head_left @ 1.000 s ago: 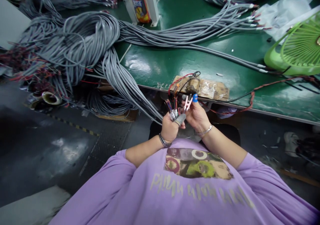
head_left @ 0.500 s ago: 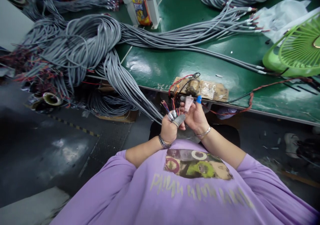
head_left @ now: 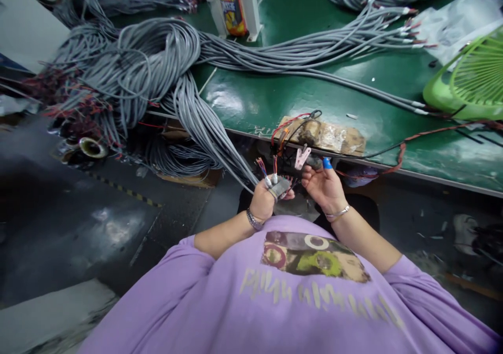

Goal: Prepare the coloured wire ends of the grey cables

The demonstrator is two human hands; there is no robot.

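Observation:
My left hand is closed around the ends of several grey cables. Stripped coloured wires fan out above its grey-covered thumb. To the right, my right hand has its palm turned up and its fingers loosely curled, with the thumb apart. A blue cover sits on that thumb, and a grey one on the index finger. A pink clip, like a clothespin, is at the tip of the index finger, just below the table edge. Whether the finger touches it, I cannot tell.
A worn wooden block with red and black leads sits at the edge of the green table. A large grey cable bundle spreads over the left side. A green fan and clear plastic bag stand right.
My right hand has drawn away rightward from my left hand, and its thumb has moved off the pink clip. The clip now shows more fully. The left hand still grips the cables.

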